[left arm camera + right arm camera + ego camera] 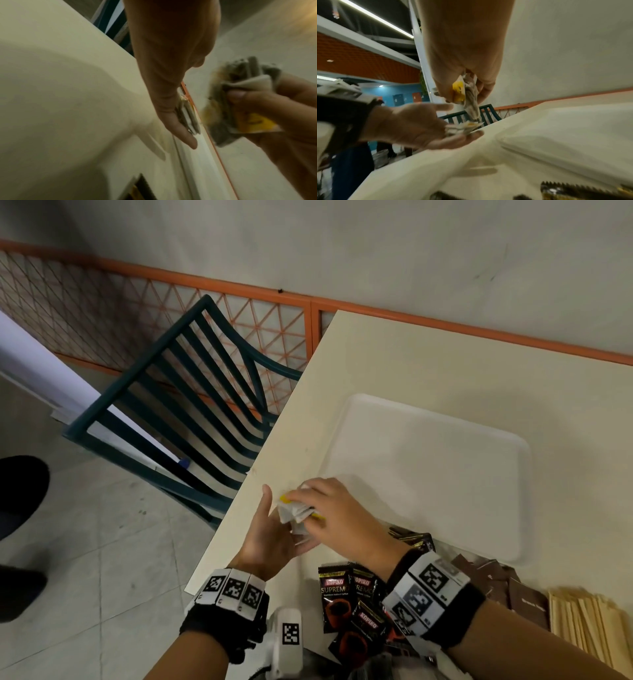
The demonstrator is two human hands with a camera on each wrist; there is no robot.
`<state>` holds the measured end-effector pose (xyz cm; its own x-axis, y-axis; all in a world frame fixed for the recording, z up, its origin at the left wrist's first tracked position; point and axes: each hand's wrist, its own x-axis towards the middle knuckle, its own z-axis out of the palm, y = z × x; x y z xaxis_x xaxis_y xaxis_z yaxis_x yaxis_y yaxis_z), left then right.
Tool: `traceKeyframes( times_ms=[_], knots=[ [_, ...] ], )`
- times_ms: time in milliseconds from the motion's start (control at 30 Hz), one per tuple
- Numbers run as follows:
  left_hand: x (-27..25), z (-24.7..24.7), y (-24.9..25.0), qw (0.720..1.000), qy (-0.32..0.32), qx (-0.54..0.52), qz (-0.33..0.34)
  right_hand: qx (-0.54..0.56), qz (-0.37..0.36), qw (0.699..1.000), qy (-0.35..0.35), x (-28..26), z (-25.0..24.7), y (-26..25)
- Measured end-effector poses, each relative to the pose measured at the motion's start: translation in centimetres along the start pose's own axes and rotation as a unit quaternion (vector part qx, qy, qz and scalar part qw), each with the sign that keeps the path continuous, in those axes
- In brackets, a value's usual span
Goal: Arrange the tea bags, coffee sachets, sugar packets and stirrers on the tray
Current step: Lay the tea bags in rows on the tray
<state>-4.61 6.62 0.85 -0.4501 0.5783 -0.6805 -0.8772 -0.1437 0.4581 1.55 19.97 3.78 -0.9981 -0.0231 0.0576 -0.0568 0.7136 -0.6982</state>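
Cream table (445,364) beside green chair (191,392), right hand (329,508) pinching tea bags (294,513), left hand (270,539) open

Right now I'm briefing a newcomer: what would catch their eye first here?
Both hands meet at the table's left edge: the right hand pinches tea bags with yellow tags above the open left hand. Beyond them lies a bare white tray. Black coffee sachets lie nearest the person.

The left hand (171,75) reaches down over the cream table (68,94), a few tea bags (188,119) lying against its straight fingers. Beside it, the right hand (274,108) pinches a blurred bunch of tea bags (yellow tags showing) (240,108).
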Motion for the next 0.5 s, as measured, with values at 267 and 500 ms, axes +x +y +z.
traceKeyframes(
  times_ms=[267,500],
  knots=[
    [0.3,3.3,-1.0,0.996,-0.067,-0.062,0.017,-0.114,-0.062,0.991,-0.028,-3.2,0.1,0.9],
    [0.0,4.0,-3.0,0.984,-0.14,-0.087,0.07,0.065,-0.045,0.997,0.02,-6.5,-4.0,1.2]
  ],
)
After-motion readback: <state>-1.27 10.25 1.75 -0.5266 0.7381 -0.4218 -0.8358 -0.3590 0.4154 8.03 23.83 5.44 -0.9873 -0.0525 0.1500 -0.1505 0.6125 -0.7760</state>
